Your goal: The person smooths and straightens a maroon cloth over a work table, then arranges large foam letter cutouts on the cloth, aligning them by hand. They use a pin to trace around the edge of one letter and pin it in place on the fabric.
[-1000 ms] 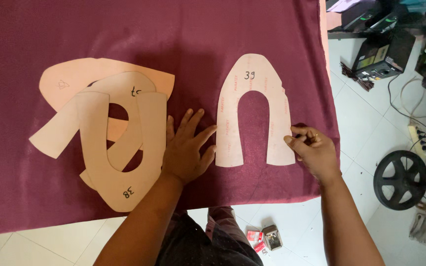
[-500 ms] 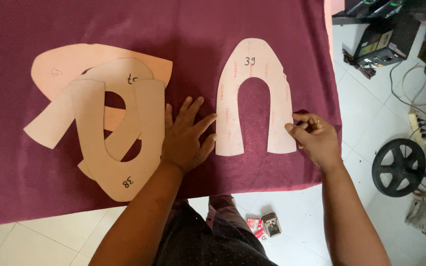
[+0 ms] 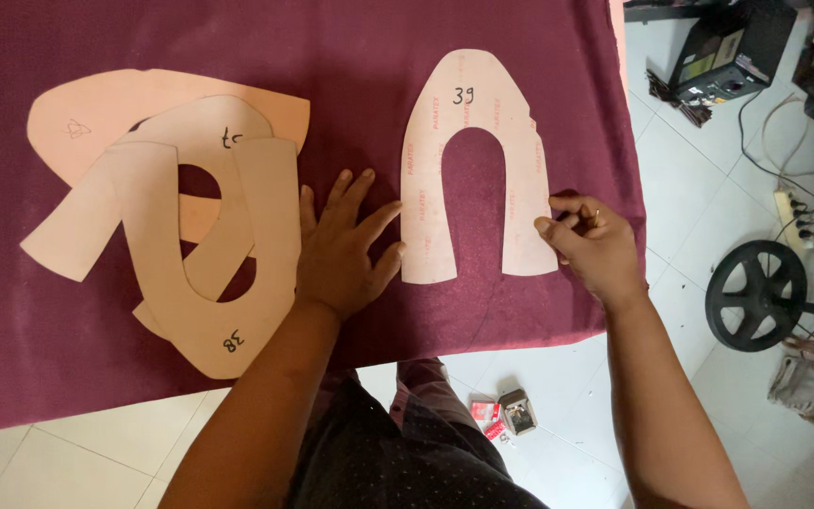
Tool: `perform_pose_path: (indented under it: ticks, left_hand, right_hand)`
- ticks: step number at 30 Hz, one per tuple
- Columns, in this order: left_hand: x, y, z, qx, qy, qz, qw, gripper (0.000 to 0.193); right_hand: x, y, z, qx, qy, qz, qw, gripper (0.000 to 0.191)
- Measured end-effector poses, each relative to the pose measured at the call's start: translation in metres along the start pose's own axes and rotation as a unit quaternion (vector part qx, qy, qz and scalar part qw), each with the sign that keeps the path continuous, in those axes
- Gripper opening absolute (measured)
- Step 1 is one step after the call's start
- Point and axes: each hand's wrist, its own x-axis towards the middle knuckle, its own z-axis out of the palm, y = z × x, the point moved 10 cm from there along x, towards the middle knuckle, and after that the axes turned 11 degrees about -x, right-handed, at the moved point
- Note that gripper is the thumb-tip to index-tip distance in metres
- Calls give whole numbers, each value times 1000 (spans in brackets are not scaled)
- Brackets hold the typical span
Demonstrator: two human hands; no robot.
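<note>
The left hand (image 3: 339, 253) lies flat on the maroon cloth (image 3: 332, 57), fingers spread, holding nothing, fingertips touching the U-shaped pattern (image 3: 475, 123). The right hand (image 3: 588, 243) pinches something small, too hidden to tell, at the pattern's right leg. Other patterns (image 3: 162, 226) pile overlapping to the left.

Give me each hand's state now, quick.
Left hand: open, flat on the maroon cloth.
Right hand: fingers pinched at the pink U-shaped card pattern's edge; contents unclear.
</note>
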Motion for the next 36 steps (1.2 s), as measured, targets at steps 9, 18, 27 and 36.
perform_pose_path:
  ticks: [9, 18, 27, 36]
  left_hand:
    - [-2, -2, -2, -1, 12, 4, 1000, 48]
    - [-3, -6, -1, -4, 17, -4, 1000, 37]
    - [-5, -16, 4, 5, 10, -2, 1000, 43]
    - [-4, -13, -3, -28, 8, 12, 1000, 50]
  right_hand:
    - [0, -2, 0, -42, 3, -14, 999, 33]
    - [1, 3, 2, 5, 5, -28, 1000, 32]
    - [1, 2, 6, 38, 10, -42, 998, 29]
    - [4, 6, 6, 32, 21, -39, 998, 28]
